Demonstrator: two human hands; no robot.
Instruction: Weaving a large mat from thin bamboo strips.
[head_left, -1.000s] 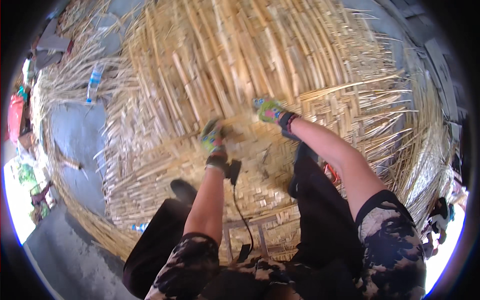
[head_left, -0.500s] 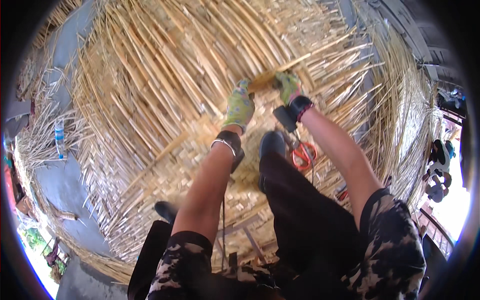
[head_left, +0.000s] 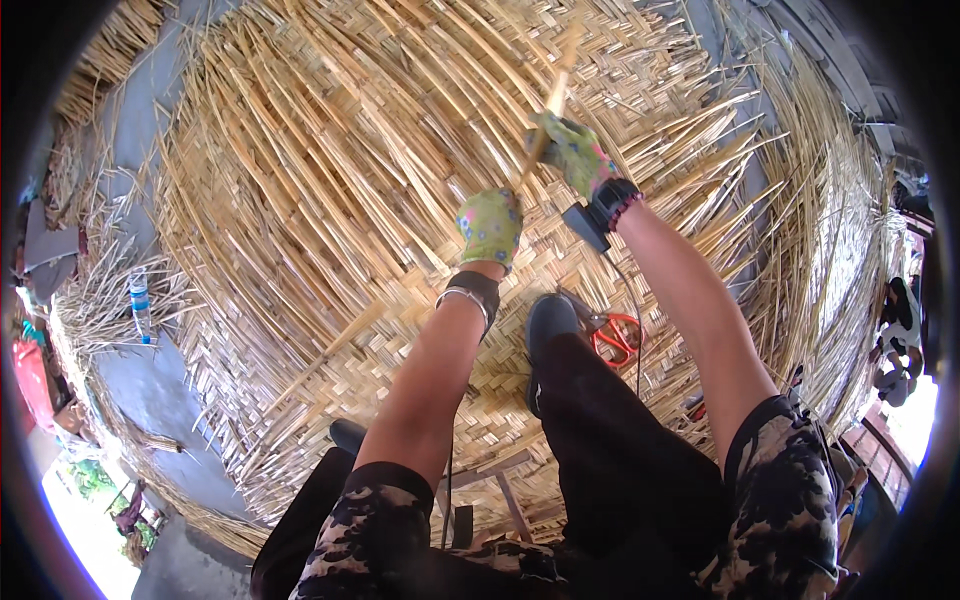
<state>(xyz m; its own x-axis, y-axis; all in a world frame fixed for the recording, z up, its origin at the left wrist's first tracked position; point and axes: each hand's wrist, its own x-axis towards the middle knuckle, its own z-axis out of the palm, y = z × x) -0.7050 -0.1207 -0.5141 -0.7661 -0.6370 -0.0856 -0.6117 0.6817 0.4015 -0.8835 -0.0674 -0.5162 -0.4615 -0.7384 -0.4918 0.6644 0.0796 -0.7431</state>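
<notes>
A pale reed strip (head_left: 556, 95), blurred at its far end, runs steeply up and away between my hands. Near its lower end, the fingers of my left hand (head_left: 490, 228) are closed on it, in a green flowered glove. Higher up, my right hand (head_left: 575, 152) in a matching glove grips the same strip. Beneath both hands spreads a large woven reed mat (head_left: 640, 75). Long loose reeds (head_left: 330, 170) lie side by side across its middle and left, under and beyond my left hand.
Orange-handled scissors (head_left: 628, 322) lie on the mat beside my dark shoe (head_left: 552, 318). A bottle with a blue label (head_left: 140, 308) stands at the left among loose straw. More straw (head_left: 830, 190) is heaped along the right. Grey floor (head_left: 150, 390) shows at the left.
The strip has swung from nearly level to steeply upright. My left hand has come lower and nearer; my right hand has stayed high and tilted the far end upward.
</notes>
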